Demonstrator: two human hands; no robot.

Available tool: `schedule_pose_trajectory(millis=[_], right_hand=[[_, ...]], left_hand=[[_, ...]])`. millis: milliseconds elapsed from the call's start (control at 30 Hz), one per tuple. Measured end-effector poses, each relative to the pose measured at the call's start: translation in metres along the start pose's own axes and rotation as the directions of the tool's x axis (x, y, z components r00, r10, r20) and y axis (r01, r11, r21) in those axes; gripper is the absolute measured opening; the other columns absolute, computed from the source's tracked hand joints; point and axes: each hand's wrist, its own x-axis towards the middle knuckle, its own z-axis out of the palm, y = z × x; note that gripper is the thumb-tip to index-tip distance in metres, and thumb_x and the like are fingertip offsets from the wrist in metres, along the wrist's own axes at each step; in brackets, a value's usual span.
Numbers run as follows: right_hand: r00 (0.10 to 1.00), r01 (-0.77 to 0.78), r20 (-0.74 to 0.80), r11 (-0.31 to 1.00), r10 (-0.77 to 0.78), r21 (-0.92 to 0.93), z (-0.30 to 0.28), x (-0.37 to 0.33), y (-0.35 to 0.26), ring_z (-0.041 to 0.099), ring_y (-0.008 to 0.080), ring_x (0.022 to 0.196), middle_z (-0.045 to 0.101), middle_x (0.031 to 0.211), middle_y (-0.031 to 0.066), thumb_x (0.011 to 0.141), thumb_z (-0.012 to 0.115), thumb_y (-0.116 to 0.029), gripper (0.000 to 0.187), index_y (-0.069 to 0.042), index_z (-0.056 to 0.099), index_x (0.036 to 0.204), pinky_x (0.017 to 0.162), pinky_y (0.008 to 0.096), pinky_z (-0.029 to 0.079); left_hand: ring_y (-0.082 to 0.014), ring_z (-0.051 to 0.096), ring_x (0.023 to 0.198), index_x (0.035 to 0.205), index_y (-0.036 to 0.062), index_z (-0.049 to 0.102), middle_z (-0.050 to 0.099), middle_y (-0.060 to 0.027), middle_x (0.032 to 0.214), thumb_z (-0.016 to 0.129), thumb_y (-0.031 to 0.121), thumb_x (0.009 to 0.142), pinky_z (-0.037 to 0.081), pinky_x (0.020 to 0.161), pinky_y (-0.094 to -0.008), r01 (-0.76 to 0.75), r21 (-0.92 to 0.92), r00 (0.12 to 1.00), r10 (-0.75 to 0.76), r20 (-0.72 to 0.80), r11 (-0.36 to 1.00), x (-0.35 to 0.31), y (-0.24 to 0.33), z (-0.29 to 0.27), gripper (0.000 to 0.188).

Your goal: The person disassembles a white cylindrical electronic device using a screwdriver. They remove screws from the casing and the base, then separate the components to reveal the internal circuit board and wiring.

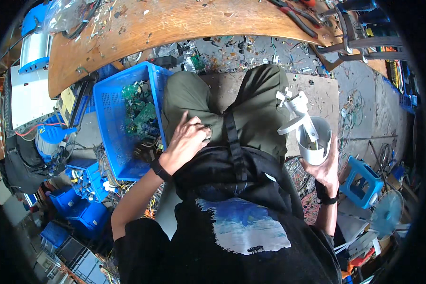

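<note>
I sit with olive-green trousers (251, 109) in view below a wooden workbench (175, 23). My right hand (324, 165) grips a white cup-shaped plastic housing (312, 135) from below, held out beside my right knee; a white bracket arm sticks up from it. My left hand (187, 139) rests on my left thigh, fingers curled at what looks like a trouser pocket; whether it holds anything is hidden. A blue plastic crate (111, 123) with green circuit boards (139, 111) stands just left of that hand.
Red-handled pliers (300, 19) lie on the workbench. A small blue stool (362, 182) and a fan (388, 210) stand at my right. Tangled wires (305, 182) and scrap litter the floor. More blue bins (83, 189) and a white-and-blue machine (33, 47) sit at the left.
</note>
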Motion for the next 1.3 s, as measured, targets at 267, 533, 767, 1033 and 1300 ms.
schedule_pose_trajectory(millis=[267, 533, 767, 1033, 1300], right_hand=[[0.996, 0.094, 0.02, 0.993, -0.092, -0.074, -0.004, 0.001, -0.004, 0.065, 0.0307, 0.122, 0.063, 0.135, 0.0192, 0.06, 0.099, -0.026, 0.107, -0.002, 0.043, 0.148, 0.104, 0.044, 0.052], [0.908, 0.366, 0.193, 0.928, -0.372, 0.065, -0.017, 0.029, -0.027, 0.062, 0.041, 0.129, 0.063, 0.14, 0.0209, 0.066, 0.095, -0.04, 0.098, -0.003, 0.053, 0.145, 0.109, 0.0508, 0.049], [0.88, 0.399, 0.207, 0.902, -0.427, 0.164, -0.018, 0.036, -0.018, 0.061, 0.0392, 0.129, 0.063, 0.143, 0.0153, 0.057, 0.098, -0.048, 0.107, -0.003, 0.055, 0.144, 0.108, 0.0519, 0.047], [0.859, 0.436, 0.153, 0.855, -0.489, 0.281, -0.023, 0.03, -0.006, 0.056, 0.0387, 0.133, 0.062, 0.144, 0.0149, 0.054, 0.1, -0.042, 0.105, -0.005, 0.059, 0.143, 0.113, 0.0521, 0.043], [0.884, 0.374, 0.073, 0.793, -0.461, 0.481, -0.019, 0.019, 0.007, 0.048, 0.039, 0.14, 0.058, 0.146, 0.0183, 0.066, 0.095, -0.048, 0.104, -0.008, 0.05, 0.151, 0.117, 0.0558, 0.037]], left_hand=[[-0.0304, 0.066, 0.11, 0.108, 0.0112, 0.078, 0.074, -0.0118, 0.109, 0.083, 0.015, 0.077, 0.054, 0.097, -0.0431, 0.23, -0.057, 0.966, -0.235, -0.105, 0.972, 0.017, 0.011, -0.053, 0.032], [-0.0404, 0.04, 0.149, 0.153, 0.0203, 0.053, 0.043, -0.0124, 0.163, 0.096, 0.035, 0.061, 0.028, 0.124, -0.0614, -0.364, 0.073, 0.881, 0.369, -0.297, 0.929, 0.084, 0.105, -0.153, 0.102], [-0.0325, 0.06, 0.13, 0.128, 0.017, 0.071, 0.063, -0.0108, 0.136, 0.092, 0.047, 0.057, 0.033, 0.121, -0.0627, -0.481, 0.15, 0.864, 0.496, -0.085, 0.864, 0.099, 0.165, -0.166, 0.08], [-0.0319, 0.066, 0.118, 0.114, 0.0118, 0.075, 0.069, -0.0102, 0.121, 0.091, 0.037, 0.052, 0.043, 0.115, -0.0622, -0.493, 0.177, 0.848, 0.516, -0.119, 0.852, 0.101, 0.198, -0.174, 0.069], [-0.0291, 0.068, 0.111, 0.111, 0.0107, 0.075, 0.07, -0.0071, 0.112, 0.089, 0.04, 0.05, 0.045, 0.112, -0.0621, -0.521, 0.23, 0.794, 0.565, -0.223, 0.822, 0.111, 0.211, -0.17, 0.069]])
